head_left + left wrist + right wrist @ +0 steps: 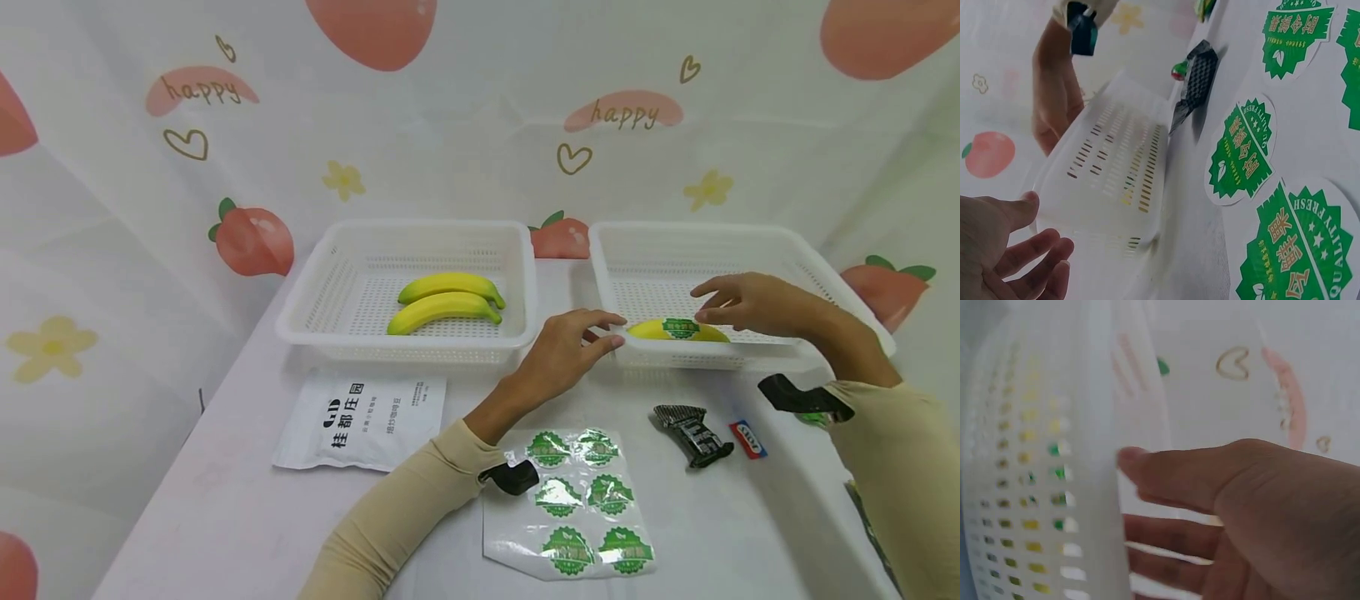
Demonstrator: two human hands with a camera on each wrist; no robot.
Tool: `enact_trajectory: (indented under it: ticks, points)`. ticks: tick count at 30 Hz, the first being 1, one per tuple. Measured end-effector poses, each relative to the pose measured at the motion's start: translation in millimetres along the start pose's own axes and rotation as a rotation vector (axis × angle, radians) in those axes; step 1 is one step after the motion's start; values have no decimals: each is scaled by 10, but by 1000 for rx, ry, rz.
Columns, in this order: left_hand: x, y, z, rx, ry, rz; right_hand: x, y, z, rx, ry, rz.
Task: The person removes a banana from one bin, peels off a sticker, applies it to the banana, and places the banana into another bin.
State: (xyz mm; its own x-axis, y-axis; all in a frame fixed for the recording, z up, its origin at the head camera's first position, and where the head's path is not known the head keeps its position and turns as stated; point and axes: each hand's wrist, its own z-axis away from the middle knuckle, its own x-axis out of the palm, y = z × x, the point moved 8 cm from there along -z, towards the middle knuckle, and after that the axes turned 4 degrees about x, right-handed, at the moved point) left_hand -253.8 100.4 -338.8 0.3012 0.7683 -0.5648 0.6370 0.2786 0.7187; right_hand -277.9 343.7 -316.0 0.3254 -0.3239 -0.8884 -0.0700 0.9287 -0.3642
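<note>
A yellow banana [643, 331] with a green round sticker [681, 328] lies inside the right white basket [675, 360], along its front wall. My right hand [757, 304] hovers over this basket beside the sticker, thumb and fingers loosely extended with nothing between them; in the right wrist view its thumb [1179, 478] shows beyond the basket wall. At the basket's front left corner is my left hand [558, 354], fingertips right at the rim, thumb and fingers [1029, 256] parted. Two bananas without stickers [450, 287] lie side by side in the left white basket [405, 352].
A sheet of green round stickers [510, 533] lies in front, partly under my left sleeve. Behind it to the left is a white printed bag [315, 433]. A black wrapped packet [693, 437] and a small red-and-blue packet [748, 439] lie before the right basket.
</note>
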Motion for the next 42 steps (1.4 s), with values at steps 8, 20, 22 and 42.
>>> enact_trajectory:
  ticks: [8,20,22,42]
  points:
    - [1,9,6,0,2,-19,150,-379,335,-77,219,-9]
    - [24,93,165,24,-123,-76,548,-404,386,-68,277,142]
    - [-18,151,265,71,-138,-118,559,-419,404,-76,309,153]
    - [-1491,46,1363,243,309,-665,574,-476,426,-96,404,167]
